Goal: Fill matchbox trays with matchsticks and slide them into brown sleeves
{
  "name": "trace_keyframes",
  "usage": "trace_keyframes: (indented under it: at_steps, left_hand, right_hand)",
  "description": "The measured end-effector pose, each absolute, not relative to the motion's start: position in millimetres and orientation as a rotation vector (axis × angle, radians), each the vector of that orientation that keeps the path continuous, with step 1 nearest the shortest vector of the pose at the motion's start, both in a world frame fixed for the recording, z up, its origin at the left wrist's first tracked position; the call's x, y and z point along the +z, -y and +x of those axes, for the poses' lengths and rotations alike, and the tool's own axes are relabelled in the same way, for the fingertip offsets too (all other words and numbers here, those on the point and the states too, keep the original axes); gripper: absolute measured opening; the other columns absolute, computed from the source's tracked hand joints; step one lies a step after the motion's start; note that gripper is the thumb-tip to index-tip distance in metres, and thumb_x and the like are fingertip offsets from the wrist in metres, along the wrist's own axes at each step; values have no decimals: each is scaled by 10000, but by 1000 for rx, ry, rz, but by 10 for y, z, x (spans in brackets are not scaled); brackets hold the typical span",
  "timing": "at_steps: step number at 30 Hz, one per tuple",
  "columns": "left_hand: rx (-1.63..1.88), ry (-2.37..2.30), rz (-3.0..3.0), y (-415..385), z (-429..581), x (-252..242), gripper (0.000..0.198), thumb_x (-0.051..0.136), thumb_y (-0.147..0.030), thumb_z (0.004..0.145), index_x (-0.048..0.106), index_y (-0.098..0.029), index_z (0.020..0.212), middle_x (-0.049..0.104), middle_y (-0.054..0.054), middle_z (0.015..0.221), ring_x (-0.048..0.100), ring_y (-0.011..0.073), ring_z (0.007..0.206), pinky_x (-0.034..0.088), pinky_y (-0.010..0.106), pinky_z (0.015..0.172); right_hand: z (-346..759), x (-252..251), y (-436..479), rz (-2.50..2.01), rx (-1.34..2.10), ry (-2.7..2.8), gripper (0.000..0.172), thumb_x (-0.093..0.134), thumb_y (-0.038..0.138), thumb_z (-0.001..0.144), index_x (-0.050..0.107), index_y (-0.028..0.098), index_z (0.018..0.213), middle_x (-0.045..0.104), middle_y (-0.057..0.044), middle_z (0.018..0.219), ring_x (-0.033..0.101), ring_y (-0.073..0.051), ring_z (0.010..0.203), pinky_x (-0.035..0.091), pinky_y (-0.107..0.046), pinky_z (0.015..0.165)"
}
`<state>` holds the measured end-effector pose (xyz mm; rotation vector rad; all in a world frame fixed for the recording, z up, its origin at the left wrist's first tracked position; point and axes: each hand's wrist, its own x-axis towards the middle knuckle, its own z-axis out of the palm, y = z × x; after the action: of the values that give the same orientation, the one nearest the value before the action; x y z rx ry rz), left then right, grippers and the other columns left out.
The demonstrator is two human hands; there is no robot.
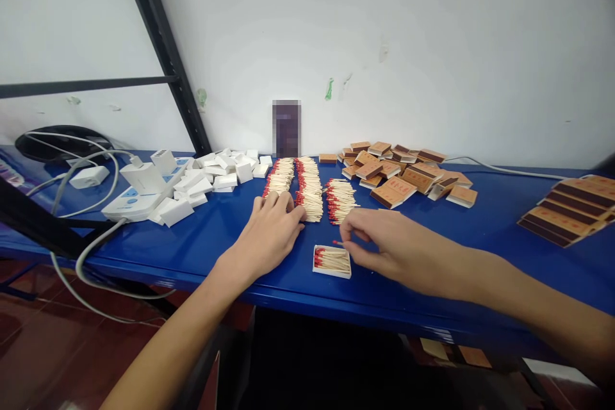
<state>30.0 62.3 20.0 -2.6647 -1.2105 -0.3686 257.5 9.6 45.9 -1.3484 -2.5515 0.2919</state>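
My right hand pinches a single red-tipped match between thumb and fingers, just above the far right corner of a white inner matchbox tray. Red-headed matches lie side by side in this tray. My left hand rests with curled fingers at the near end of the left row of loose matches; its fingertips are hidden. Touching its thumb side is the middle row of matches. A shorter row of matches lies to the right, beyond my right fingertips.
Empty white trays are heaped at the left beside a power strip with chargers and cables. Brown matchbox sleeves pile up at the back right, and more are stacked far right. A black shelf post rises at left.
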Motion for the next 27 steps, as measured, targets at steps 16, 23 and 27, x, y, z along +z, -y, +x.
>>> trace_keyframes:
  at_steps: [16, 23, 27]
  left_hand:
    - [-344, 1214, -2688, -583, 336, 207, 240, 367, -222, 1013, 588, -166, 939, 549, 112, 1043, 492, 268, 986, 392, 452, 854]
    - [-516, 1022, -3135, -298, 342, 364, 175, 411, -267, 1014, 572, -216, 971, 541, 50, 1052, 520, 203, 976, 436, 365, 881]
    - [-565, 1044, -3155, -286, 311, 384, 154, 454, -284, 1005, 598, -229, 1001, 583, 26, 1040, 552, 185, 984, 432, 342, 898]
  right_hand:
    - [2918, 313, -454, -1465, -48, 2608, 122, 463, 247, 933, 570, 201, 895, 639, -61, 875, 583, -213, 784, 375, -306, 658]
    - [2914, 242, -504, -1493, -23, 2624, 197, 408, 243, 972, 570, 189, 875, 642, -73, 873, 586, -211, 785, 391, -303, 668]
    - [2883, 317, -435, -1498, 37, 2631, 187, 409, 239, 967, 529, 193, 831, 626, -61, 845, 557, -192, 730, 375, -294, 641]
